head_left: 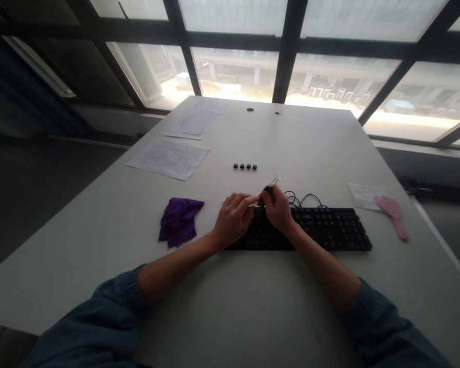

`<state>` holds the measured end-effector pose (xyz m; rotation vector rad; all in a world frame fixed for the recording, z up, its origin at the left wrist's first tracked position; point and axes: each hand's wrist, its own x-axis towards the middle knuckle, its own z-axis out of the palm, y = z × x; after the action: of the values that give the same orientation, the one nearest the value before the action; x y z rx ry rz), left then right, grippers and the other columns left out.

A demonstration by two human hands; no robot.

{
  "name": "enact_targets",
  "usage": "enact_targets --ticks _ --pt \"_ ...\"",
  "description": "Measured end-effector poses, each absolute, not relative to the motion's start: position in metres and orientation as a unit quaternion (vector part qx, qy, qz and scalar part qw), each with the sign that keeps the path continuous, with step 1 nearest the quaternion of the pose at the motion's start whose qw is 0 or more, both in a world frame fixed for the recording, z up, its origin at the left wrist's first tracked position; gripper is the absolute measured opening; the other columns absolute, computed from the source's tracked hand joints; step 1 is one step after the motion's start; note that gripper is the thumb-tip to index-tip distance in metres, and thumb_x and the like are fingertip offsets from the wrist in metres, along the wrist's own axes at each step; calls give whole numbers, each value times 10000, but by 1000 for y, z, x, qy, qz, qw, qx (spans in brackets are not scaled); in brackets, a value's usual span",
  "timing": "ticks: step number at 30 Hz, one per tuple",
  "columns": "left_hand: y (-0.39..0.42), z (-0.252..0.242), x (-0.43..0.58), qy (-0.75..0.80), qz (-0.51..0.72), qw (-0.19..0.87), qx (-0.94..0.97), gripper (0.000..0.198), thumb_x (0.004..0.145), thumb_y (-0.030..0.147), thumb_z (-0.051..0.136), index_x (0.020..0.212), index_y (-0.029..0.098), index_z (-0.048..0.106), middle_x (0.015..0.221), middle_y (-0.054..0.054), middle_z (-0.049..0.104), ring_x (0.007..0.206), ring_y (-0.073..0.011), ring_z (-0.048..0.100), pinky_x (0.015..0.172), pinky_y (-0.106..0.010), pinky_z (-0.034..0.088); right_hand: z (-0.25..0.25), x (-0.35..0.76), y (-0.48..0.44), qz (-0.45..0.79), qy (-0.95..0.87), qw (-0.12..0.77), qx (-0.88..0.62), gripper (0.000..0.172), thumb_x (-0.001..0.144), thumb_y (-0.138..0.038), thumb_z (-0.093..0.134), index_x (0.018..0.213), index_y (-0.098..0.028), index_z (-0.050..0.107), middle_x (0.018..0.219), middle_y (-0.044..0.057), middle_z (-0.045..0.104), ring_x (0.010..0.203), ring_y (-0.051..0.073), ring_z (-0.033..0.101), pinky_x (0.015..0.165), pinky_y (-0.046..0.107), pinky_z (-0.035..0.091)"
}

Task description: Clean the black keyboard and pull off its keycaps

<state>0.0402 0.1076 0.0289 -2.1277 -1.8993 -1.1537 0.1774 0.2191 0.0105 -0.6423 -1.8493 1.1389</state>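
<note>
Both of my hands meet over the left half of a black keyboard (322, 225). My right hand (279, 210) is closed around a small keycap puller (276, 180), whose thin wire prongs stick out past the fingers, up and to the right. A small black piece shows at the right fingertips; whether it is the puller's handle or a keycap I cannot tell. My left hand (233, 217) has its fingers pinched at the puller's other end, where a thin shiny part shows. Beyond the hands, several black keycaps (248, 167) sit in a row on the white table (230, 306).
A crumpled purple cloth (179, 221) lies left of the keyboard. The black cable (310, 198) loops behind it. Right of it are a pink hairbrush (391, 210) and a white packet (362, 195). Printed sheets (168, 156) lie at the far left. Windows stand behind the table.
</note>
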Motion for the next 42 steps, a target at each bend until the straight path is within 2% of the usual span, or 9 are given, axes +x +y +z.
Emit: enact_targets --ticks 4,14,21,28,33,42 --pt "107 29 42 -595 -371 60 -710 239 973 188 509 1184 209 619 1101 -72 677 1013 -227 581 923 -390 470 8 177 220 460 -725 447 -251 179 981 -363 509 864 -228 502 705 -17 638 598 132 596 614 265 487" --pt "107 24 42 -588 -372 63 -715 273 960 163 519 1210 219 616 1105 -68 682 1019 -219 586 918 -387 473 9 177 221 447 -731 448 -255 163 983 -343 516 868 -227 523 740 -6 663 632 138 609 640 279 496" --pt "99 36 50 -542 -391 90 -738 247 929 124 540 1146 201 629 1055 -75 689 998 -219 590 899 -384 491 7 177 221 447 -727 465 -234 172 988 -365 520 877 -233 521 729 -7 664 633 143 626 634 286 511" --pt "45 44 93 -435 -402 -24 -806 274 932 80 490 1155 196 599 1013 -82 689 937 -195 628 833 -352 538 16 180 219 431 -703 525 -211 245 990 -468 524 895 -242 512 758 0 673 660 147 651 656 299 534" --pt "6 31 114 -443 -388 -123 -799 280 939 61 448 1133 184 610 1003 -91 688 902 -178 648 810 -323 555 18 197 202 428 -693 542 -204 262 990 -483 523 887 -243 510 760 -12 655 633 127 631 622 273 512" --pt "-16 29 140 -420 -397 -134 -805 260 927 49 436 1058 171 624 952 -92 686 852 -174 642 781 -308 544 10 225 177 417 -704 536 -207 269 987 -492 527 886 -243 518 758 -13 644 645 131 622 644 281 513"
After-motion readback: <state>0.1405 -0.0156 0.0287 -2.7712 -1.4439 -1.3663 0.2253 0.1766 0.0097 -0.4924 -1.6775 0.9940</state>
